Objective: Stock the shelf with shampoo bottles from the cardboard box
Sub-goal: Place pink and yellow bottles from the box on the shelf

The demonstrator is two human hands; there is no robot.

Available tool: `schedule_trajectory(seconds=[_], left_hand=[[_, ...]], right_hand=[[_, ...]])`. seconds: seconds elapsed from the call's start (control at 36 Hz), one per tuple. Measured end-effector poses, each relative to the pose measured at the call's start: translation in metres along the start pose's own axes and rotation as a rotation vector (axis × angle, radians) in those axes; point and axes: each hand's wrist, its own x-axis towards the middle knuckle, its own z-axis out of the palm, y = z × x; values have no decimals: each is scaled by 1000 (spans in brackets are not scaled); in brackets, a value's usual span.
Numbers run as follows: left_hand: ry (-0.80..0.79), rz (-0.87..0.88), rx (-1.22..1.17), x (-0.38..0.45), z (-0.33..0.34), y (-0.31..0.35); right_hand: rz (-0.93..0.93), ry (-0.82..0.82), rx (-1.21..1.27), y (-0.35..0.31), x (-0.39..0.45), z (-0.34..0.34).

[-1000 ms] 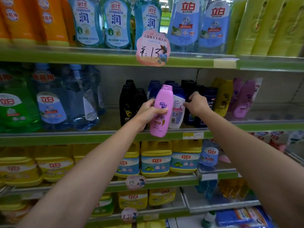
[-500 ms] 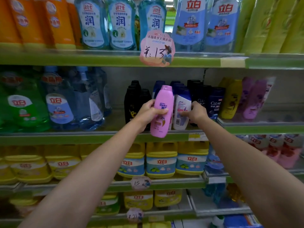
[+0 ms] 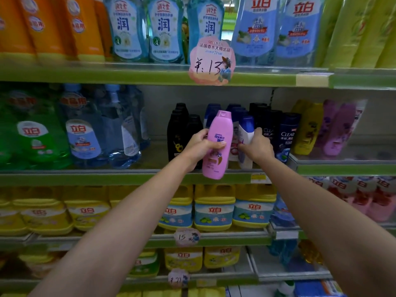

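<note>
Standing crowded on the middle shelf [image 3: 128, 179]: black bottles [image 3: 177, 133] at the left, dark blue bottles [image 3: 287, 136] at the right, blue-capped ones behind. Blocking the gap between them: a white bottle [image 3: 246, 142], tilting slightly. Gripping that white bottle with the right hand [image 3: 256, 145], fingers curling round its side. Holding a pink shampoo bottle [image 3: 217, 144] in the left hand [image 3: 200, 146], thumb across the label, fingers wrapping behind. Hanging just in front of the shelf edge, base overlapping the green lip. Pointing cap up, long axis near upright, top leaning slightly right. Hanging above on the upper shelf edge: a pink price tag [image 3: 212, 61].
</note>
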Motion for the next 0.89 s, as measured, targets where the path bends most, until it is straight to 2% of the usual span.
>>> schedule_trajectory(seconds=[0.28,0.44,0.64,0.89], left_hand=[[14,-9,0,-3,-9,-2],[8,-5,7,0,-6,-3],[-15,-6,-11,3,-1,-1],[-15,4,1,7,3,0]], right_hand=[[133,0,213,-2,5,3],[182,-126,314,-4,8,-5],[232,-267,541,-5,13,-10],[244,-188,567,-8,9,-5]])
